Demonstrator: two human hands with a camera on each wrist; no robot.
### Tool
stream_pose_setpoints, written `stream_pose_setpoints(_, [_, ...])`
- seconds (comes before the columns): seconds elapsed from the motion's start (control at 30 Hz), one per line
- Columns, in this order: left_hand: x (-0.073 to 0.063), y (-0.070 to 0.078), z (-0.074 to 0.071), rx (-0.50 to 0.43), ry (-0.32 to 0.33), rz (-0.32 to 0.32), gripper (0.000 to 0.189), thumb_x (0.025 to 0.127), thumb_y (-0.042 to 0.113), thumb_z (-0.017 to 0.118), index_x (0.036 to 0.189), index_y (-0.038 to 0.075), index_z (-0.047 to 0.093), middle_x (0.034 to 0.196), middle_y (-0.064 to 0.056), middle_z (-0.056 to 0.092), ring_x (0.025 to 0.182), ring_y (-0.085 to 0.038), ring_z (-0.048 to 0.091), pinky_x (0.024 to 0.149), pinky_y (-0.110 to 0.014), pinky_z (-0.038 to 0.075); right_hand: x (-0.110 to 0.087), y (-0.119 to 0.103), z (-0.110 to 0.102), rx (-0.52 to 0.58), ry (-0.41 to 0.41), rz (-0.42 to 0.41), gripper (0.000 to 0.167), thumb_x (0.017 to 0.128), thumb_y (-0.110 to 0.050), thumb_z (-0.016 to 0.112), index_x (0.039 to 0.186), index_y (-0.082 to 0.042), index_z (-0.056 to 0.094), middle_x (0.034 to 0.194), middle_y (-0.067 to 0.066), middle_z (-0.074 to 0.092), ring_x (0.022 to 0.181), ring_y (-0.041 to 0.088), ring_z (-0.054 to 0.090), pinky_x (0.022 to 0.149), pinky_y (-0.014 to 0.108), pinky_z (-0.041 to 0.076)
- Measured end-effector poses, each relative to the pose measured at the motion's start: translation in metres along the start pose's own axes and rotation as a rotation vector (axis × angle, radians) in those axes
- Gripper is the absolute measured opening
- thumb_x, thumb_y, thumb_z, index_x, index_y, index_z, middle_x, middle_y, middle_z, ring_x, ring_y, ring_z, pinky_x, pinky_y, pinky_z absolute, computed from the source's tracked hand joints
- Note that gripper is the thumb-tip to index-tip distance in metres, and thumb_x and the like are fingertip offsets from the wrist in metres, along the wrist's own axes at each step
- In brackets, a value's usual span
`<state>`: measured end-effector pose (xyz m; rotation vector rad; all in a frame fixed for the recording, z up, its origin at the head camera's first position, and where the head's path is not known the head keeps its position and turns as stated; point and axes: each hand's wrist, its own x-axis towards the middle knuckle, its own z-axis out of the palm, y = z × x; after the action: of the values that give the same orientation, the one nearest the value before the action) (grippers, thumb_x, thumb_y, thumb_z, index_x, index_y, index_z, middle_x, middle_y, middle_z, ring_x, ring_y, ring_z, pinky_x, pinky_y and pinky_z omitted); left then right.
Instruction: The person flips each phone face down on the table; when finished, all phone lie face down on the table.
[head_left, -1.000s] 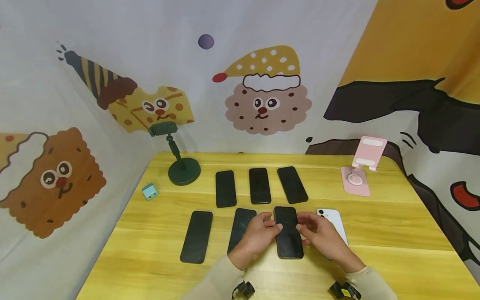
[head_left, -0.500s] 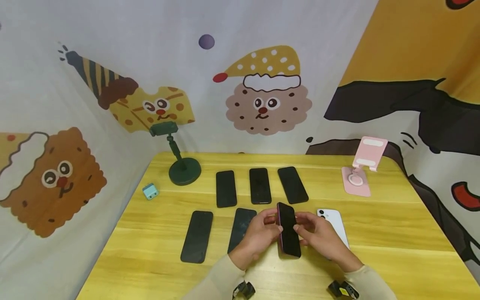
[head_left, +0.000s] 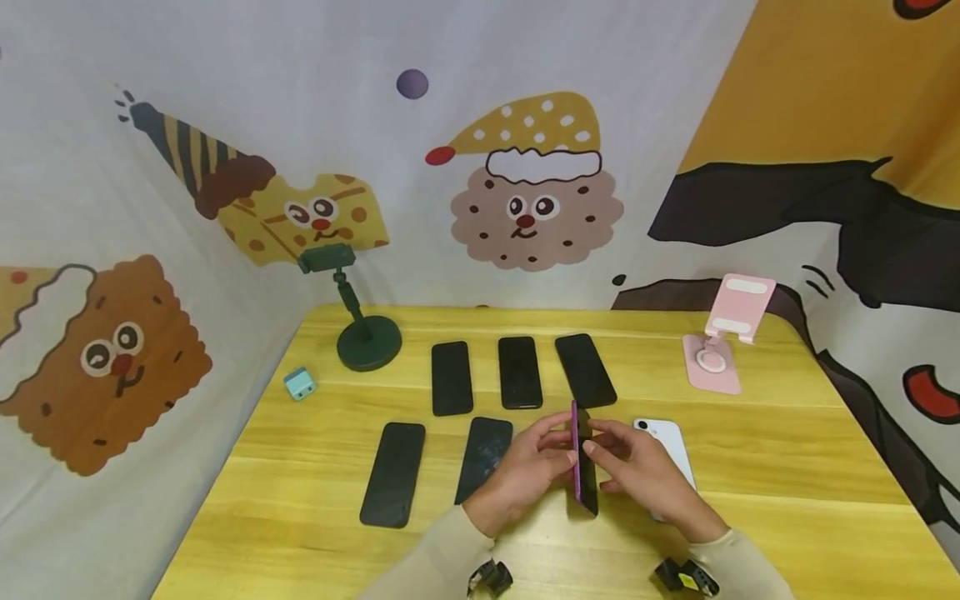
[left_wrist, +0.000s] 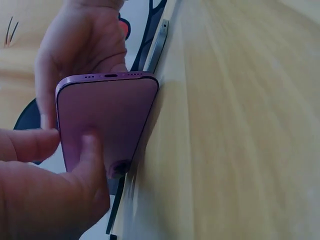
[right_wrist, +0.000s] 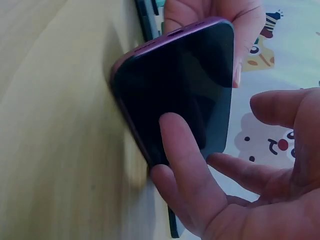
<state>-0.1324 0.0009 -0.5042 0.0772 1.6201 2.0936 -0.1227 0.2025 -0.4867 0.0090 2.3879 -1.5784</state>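
Observation:
A purple-framed smartphone (head_left: pixel 588 487) is tipped up on its long edge between both hands, its dark screen turned right. My left hand (head_left: pixel 528 467) holds it from the left; in the left wrist view one finger lies flat on the pinkish-purple back (left_wrist: pixel 112 107) and another digit meets the upper edge. On the other side is my right hand (head_left: pixel 648 479). The right wrist view has its outstretched fingers (right_wrist: pixel 180 137) against the black screen (right_wrist: pixel 150 85), with the thumb off the phone. A white phone (head_left: pixel 678 454) lies back up, partly behind the right hand.
Two dark phones, one at far left (head_left: pixel 393 475) and one beside the left hand (head_left: pixel 482 458), lie on the wooden table (head_left: pixel 262 525). Three more (head_left: pixel 520 372) form a back row. A green stand (head_left: pixel 367 343), pink stand (head_left: pixel 711 362) and blue charger (head_left: pixel 301 383) stand behind.
The purple-framed phone has turned from lying screen up to standing nearly on its edge, its back facing the left hand. Both hands have moved slightly with it; everything else is unmoved.

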Motion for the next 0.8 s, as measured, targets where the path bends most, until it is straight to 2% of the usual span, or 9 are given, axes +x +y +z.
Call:
stream_pose_setpoints(0.17, [0.000,-0.001,0.005,-0.011,-0.075,-0.023,0.057,0.104,0.003,0.063,0.159,0.012,0.049,0.143,-0.009,0.060,0.117,-0.022,0.070,0.095,-0.042,0.062,-0.001,-0.002,0.000,0.081,-0.040,-0.011,0.068,0.102,-0.038,0.072,0.160,-0.015,0.046,0.130,0.024,0.067,0.110,0.029,0.071,0.071,0.043,0.066])
stream_pose_setpoints(0.27, [0.000,-0.001,0.008,-0.006,-0.106,-0.039,0.056,0.105,0.003,0.061,0.158,0.019,0.053,0.144,-0.007,0.058,0.115,-0.022,0.070,0.095,-0.047,0.062,-0.002,-0.002,-0.001,0.088,-0.049,-0.039,0.069,0.104,-0.034,0.070,0.163,-0.014,0.041,0.132,0.027,0.066,0.108,0.029,0.071,0.070,0.042,0.066])
stream_pose_setpoints(0.4, [-0.001,-0.002,0.010,-0.003,-0.096,-0.070,0.061,0.102,0.001,0.064,0.156,0.029,0.055,0.153,-0.007,0.052,0.115,-0.020,0.069,0.090,-0.050,0.063,-0.003,-0.001,-0.002,0.043,-0.023,-0.042,0.065,0.105,-0.029,0.069,0.162,-0.015,0.042,0.132,0.026,0.066,0.109,0.029,0.072,0.068,0.037,0.066])
stream_pose_setpoints(0.47, [-0.002,-0.002,0.010,-0.004,-0.088,-0.081,0.063,0.101,0.000,0.066,0.155,0.030,0.055,0.156,-0.009,0.049,0.118,-0.021,0.068,0.091,-0.051,0.062,-0.004,-0.001,-0.003,0.043,-0.020,-0.033,0.065,0.104,-0.027,0.070,0.162,-0.016,0.042,0.132,0.026,0.065,0.108,0.029,0.072,0.068,0.038,0.066])
stream_pose_setpoints(0.63, [-0.001,-0.004,0.011,0.026,-0.083,-0.087,0.063,0.099,0.001,0.071,0.154,0.029,0.057,0.152,-0.007,0.051,0.118,-0.021,0.066,0.094,-0.047,0.060,-0.005,-0.003,-0.007,0.120,-0.059,-0.020,0.067,0.104,-0.016,0.068,0.162,-0.011,0.036,0.132,0.031,0.061,0.102,0.030,0.074,0.067,0.045,0.066])
stream_pose_setpoints(0.8, [-0.001,-0.004,0.012,0.056,-0.037,-0.081,0.065,0.096,0.002,0.074,0.155,0.022,0.053,0.143,-0.007,0.053,0.114,-0.020,0.060,0.086,-0.041,0.058,-0.008,-0.003,-0.010,0.149,-0.072,-0.023,0.066,0.104,-0.007,0.062,0.163,-0.008,0.032,0.131,0.032,0.060,0.100,0.029,0.075,0.065,0.046,0.066])
